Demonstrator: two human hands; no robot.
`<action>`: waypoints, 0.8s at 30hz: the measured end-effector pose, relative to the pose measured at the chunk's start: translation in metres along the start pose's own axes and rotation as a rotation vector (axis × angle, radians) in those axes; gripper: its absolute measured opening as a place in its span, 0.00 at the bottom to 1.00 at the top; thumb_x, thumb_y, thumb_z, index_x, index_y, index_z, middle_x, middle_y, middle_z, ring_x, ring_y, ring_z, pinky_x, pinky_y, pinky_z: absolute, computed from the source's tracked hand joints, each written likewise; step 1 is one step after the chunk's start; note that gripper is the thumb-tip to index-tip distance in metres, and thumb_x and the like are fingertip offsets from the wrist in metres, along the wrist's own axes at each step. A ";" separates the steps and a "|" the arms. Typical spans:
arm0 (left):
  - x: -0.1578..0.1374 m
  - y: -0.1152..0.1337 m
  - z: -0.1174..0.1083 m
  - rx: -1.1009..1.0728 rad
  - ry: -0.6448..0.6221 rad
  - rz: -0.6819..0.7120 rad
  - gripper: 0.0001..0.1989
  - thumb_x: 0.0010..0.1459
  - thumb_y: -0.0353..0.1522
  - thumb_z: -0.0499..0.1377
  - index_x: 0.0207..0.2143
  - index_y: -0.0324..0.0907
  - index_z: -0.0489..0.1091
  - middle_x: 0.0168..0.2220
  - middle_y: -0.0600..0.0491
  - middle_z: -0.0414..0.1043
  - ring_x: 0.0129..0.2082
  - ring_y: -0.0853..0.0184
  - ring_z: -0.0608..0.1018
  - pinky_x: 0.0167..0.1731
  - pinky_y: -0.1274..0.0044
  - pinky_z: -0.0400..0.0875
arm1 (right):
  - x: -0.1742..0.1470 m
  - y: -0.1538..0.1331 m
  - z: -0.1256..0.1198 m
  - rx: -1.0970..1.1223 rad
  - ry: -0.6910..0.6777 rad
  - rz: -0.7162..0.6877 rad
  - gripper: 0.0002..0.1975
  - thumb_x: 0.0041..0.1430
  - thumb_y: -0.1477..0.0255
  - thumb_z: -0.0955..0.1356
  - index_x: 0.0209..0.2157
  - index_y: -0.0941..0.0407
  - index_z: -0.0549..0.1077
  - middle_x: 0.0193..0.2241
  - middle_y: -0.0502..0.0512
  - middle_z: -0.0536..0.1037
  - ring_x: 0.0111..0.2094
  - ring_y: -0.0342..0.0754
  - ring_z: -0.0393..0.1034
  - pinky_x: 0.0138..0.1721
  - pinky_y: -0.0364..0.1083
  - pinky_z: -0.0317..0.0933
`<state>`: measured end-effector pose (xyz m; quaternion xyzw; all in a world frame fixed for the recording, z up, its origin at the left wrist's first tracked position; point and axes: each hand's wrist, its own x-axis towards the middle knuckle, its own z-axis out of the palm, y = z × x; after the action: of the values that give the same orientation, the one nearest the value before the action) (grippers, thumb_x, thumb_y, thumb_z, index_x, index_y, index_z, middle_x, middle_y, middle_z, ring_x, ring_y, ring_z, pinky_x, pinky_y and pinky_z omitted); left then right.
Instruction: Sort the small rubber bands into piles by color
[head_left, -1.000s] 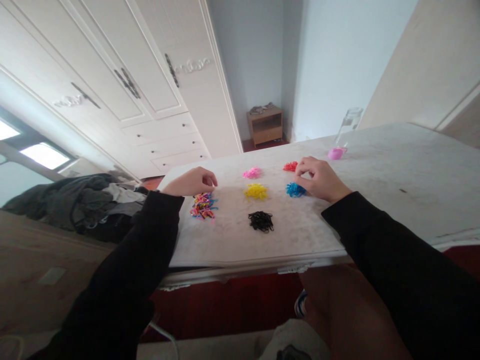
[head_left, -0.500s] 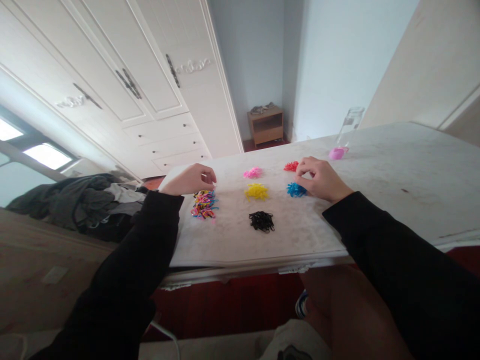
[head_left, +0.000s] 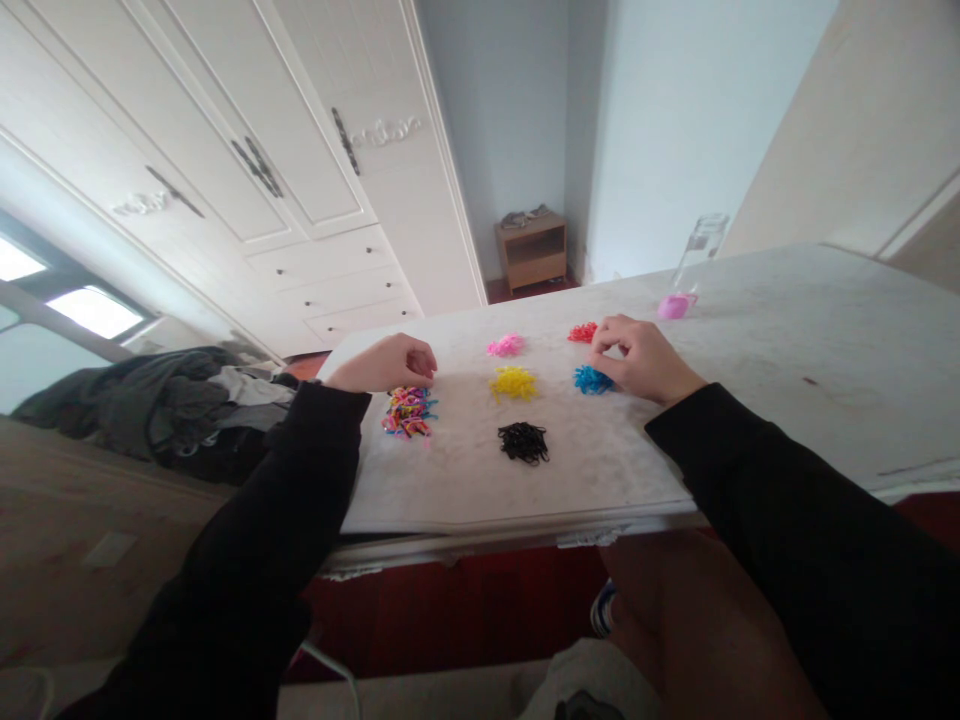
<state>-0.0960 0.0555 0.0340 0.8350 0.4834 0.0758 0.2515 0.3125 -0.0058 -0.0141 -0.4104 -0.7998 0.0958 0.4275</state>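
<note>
My left hand (head_left: 386, 363) is over the far edge of a mixed-colour pile of small rubber bands (head_left: 409, 410), fingers curled into a pinch; what is between them, if anything, is too small to make out. My right hand (head_left: 645, 360) pinches beside the blue rubber bands (head_left: 592, 379), its fingertips at that pile's right edge; their contents are hidden. Partly behind it lie red rubber bands (head_left: 581, 332). Between the hands are piles of pink (head_left: 506, 345), yellow (head_left: 514, 383) and black (head_left: 523, 442) rubber bands.
A clear glass bottle (head_left: 699, 255) stands at the back right of the white table (head_left: 787, 370), with a pink object (head_left: 673, 306) at its base. Dark clothes (head_left: 165, 410) lie heaped on the left. Beyond the table are a wardrobe (head_left: 300, 150) and a small wooden cabinet (head_left: 534, 252).
My left hand has shifted slightly down and right, its fingers curled more inward over the mixed pile. My right hand stays almost still by the blue rubber bands.
</note>
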 end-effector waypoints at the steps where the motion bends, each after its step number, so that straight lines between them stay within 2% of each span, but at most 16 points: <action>1: 0.000 0.001 0.000 -0.003 -0.001 -0.001 0.11 0.47 0.38 0.70 0.33 0.41 0.80 0.29 0.50 0.83 0.30 0.63 0.83 0.30 0.75 0.75 | 0.000 0.000 0.000 0.002 0.000 -0.001 0.08 0.53 0.72 0.69 0.21 0.54 0.72 0.27 0.54 0.76 0.30 0.50 0.68 0.33 0.50 0.56; 6: -0.001 0.000 -0.002 0.011 0.030 0.020 0.09 0.48 0.34 0.68 0.34 0.41 0.81 0.27 0.52 0.81 0.26 0.67 0.80 0.26 0.78 0.70 | 0.000 -0.001 0.000 0.007 -0.004 0.018 0.08 0.52 0.72 0.69 0.20 0.53 0.72 0.27 0.54 0.77 0.30 0.49 0.67 0.33 0.50 0.56; 15: 0.000 0.000 -0.006 0.023 0.192 0.170 0.09 0.51 0.32 0.65 0.35 0.41 0.80 0.33 0.51 0.83 0.33 0.66 0.81 0.34 0.76 0.73 | 0.000 0.000 0.000 0.002 -0.011 0.042 0.08 0.52 0.73 0.70 0.20 0.53 0.72 0.28 0.54 0.76 0.30 0.50 0.67 0.35 0.51 0.57; 24: -0.013 0.007 -0.015 -0.032 -0.007 0.106 0.12 0.50 0.37 0.72 0.36 0.41 0.81 0.34 0.50 0.84 0.34 0.65 0.82 0.35 0.77 0.75 | 0.000 -0.002 -0.001 -0.003 -0.009 0.052 0.08 0.51 0.73 0.70 0.20 0.53 0.72 0.27 0.54 0.76 0.29 0.49 0.66 0.32 0.50 0.56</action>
<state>-0.1030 0.0473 0.0518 0.8556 0.4363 0.0941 0.2622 0.3122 -0.0068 -0.0127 -0.4312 -0.7910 0.1076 0.4205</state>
